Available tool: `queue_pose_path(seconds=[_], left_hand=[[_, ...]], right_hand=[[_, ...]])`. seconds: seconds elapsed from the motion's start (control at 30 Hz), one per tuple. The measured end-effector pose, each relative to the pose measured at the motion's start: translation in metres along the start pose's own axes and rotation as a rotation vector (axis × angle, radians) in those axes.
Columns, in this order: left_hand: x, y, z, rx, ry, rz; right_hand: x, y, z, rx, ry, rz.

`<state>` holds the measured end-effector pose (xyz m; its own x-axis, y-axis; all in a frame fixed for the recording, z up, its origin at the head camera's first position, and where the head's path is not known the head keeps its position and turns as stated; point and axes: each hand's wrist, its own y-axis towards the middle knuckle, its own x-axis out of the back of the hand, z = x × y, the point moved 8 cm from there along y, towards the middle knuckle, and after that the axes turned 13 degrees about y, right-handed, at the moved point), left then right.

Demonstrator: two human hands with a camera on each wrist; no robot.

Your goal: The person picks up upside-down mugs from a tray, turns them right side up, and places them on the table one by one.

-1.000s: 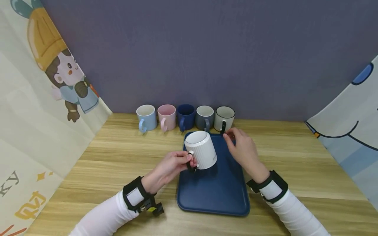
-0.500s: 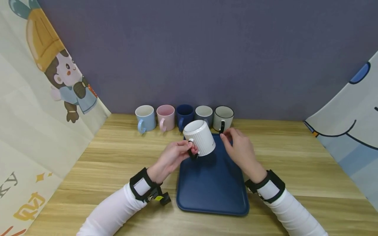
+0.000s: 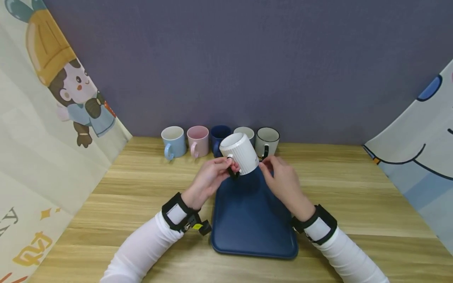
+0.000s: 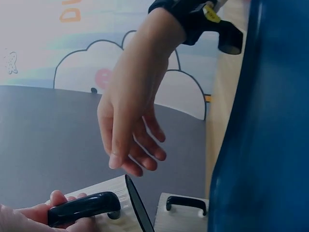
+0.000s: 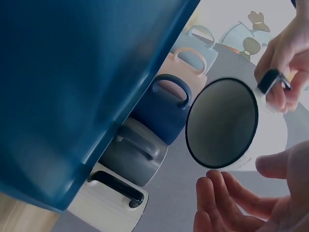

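Note:
My left hand [image 3: 210, 177] pinches the black handle of a white ribbed mug [image 3: 240, 153], holding it up over the far end of a dark blue tray [image 3: 255, 236]. The mug is tipped with its base up; its dark-rimmed mouth [image 5: 222, 123] faces the camera in the right wrist view. Close to the mug's right side is my right hand [image 3: 284, 182], fingers loosely bent with nothing between them. In the left wrist view the right fingers [image 4: 145, 154] stand slightly apart from the mug.
Along the back wall stand a light blue mug [image 3: 174, 141], a pink mug [image 3: 199, 140], a navy mug [image 3: 220, 135], a grey mug [image 5: 135, 152] partly hidden in the head view, and a white mug with black handle [image 3: 267, 139]. The wooden table [image 3: 354, 188] surrounds the tray.
My left hand has carried the white mug up and away from me, so that it now covers part of the grey mug. My right hand has shifted slightly left towards it.

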<state>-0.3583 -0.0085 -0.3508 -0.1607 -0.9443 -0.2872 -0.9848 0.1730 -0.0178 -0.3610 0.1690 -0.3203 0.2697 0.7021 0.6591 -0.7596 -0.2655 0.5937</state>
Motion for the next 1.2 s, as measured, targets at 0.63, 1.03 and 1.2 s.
queue_pose_path(seconds=[0.63, 1.03, 1.2], left_hand=[[-0.016, 0.019, -0.018, -0.042, -0.149, -0.040], [-0.032, 0.027, -0.025, -0.095, -0.219, -0.008], [-0.035, 0.030, -0.026, -0.097, -0.237, -0.008]], right_hand=[[-0.008, 0.005, 0.015, 0.014, 0.031, 0.002], [-0.013, 0.007, 0.016, -0.025, 0.106, 0.008], [-0.013, 0.010, 0.018, -0.075, 0.192, 0.005]])
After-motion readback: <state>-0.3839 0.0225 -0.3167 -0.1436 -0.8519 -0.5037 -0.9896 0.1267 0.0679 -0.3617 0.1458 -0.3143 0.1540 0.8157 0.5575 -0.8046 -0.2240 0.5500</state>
